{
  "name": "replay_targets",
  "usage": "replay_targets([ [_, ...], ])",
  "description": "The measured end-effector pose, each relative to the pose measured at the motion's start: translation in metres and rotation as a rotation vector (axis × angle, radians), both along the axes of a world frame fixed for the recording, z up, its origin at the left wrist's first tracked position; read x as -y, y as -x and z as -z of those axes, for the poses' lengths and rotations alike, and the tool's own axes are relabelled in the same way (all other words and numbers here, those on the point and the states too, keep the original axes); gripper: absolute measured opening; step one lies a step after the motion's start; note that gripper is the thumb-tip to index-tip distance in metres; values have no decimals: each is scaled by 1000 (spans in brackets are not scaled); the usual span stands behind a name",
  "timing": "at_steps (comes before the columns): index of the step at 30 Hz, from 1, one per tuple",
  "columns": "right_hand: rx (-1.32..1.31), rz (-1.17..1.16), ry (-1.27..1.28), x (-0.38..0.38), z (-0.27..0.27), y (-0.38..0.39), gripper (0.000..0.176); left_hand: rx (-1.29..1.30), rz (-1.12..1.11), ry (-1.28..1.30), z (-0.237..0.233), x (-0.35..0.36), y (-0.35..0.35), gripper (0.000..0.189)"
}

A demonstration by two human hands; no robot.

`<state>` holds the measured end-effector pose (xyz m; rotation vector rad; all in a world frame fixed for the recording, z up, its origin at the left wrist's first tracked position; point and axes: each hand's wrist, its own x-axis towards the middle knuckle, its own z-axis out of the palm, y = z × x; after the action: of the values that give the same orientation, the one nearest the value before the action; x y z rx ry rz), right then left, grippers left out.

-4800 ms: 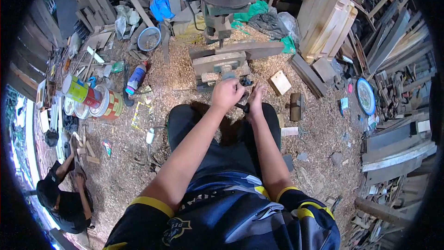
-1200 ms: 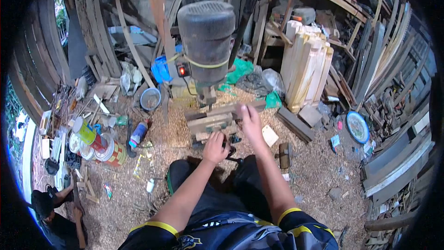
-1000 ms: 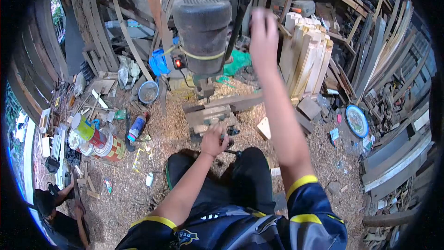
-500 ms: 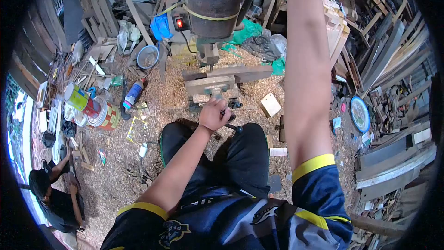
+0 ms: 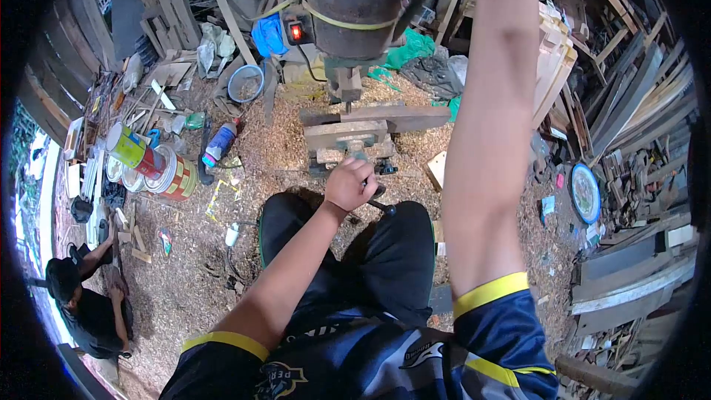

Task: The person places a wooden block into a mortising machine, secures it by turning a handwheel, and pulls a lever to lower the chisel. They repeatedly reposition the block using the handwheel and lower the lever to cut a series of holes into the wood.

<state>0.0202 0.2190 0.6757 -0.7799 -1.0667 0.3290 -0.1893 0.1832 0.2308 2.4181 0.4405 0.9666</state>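
Note:
My left hand (image 5: 348, 184) is closed around a dark crank handle (image 5: 382, 204) at the front of the machine's clamp table (image 5: 346, 138). A long wooden bar (image 5: 385, 114) lies across that table under the bit of a drilling machine (image 5: 357, 0), whose red switch light (image 5: 296, 32) is lit. My right arm (image 5: 492, 126) reaches straight up beside the machine. Its hand is cut off by the top edge of the view, so what it touches is hidden. I am seated, with my knees just below the table.
Wood shavings cover the floor. Paint cans (image 5: 146, 164), a blue spray bottle (image 5: 220, 141) and a blue sieve (image 5: 245, 83) lie to the left. Stacked pale wooden pieces (image 5: 554, 59) and planks stand on the right. Another person (image 5: 83, 304) crouches at the lower left.
My right hand left the wooden bar and rose up past the machine's motor, out of the top of the view. My left hand stayed on the crank handle.

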Motion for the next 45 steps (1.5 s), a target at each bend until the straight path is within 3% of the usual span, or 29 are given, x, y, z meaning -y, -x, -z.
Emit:
replay_targets([
  [4, 13, 117, -196, 51, 44, 34, 45, 8, 4, -2, -2, 1, 2, 12],
  [16, -4, -50, -47, 11, 10, 3, 43, -5, -23, -15, -3, 0, 1, 11],
  [18, -20, 160, -95, 31, 19, 25, 43, -19, -11, -40, -4, 0, 1, 10],
  [20, 114, 69, -282, 62, 54, 35, 43, -34, 0, -41, -1, 2, 3, 10],
  [21, -476, -729, -327, 67, 51, 34, 45, -37, 5, -44, -2, -1, 1, 10],
  [22, -475, -732, -327, 63, 50, 34, 45, -36, 2, -46, -2, -3, 0, 10],
  [24, 108, 144, -211, 54, 49, 32, 46, -2, 48, 23, -2, -2, 1, 14],
  [32, -20, 80, -63, 24, 12, 21, 43, 45, 17, 23, 2, 0, -1, 14],
  [34, 9, 55, -93, 23, 20, 17, 42, 25, 34, 25, -1, -1, 0, 14],
  [36, 120, 208, -180, 49, 35, 38, 42, -1, 44, 36, -4, 0, 1, 14],
  [37, 209, 111, -304, 61, 57, 37, 42, -30, 66, 44, -5, -2, 2, 14],
  [38, 84, 170, -325, 58, 62, 43, 42, -36, 67, 38, -3, -5, 3, 14],
  [45, 75, 72, -203, 46, 40, 25, 40, -15, 87, 28, 4, -6, 2, 11],
])
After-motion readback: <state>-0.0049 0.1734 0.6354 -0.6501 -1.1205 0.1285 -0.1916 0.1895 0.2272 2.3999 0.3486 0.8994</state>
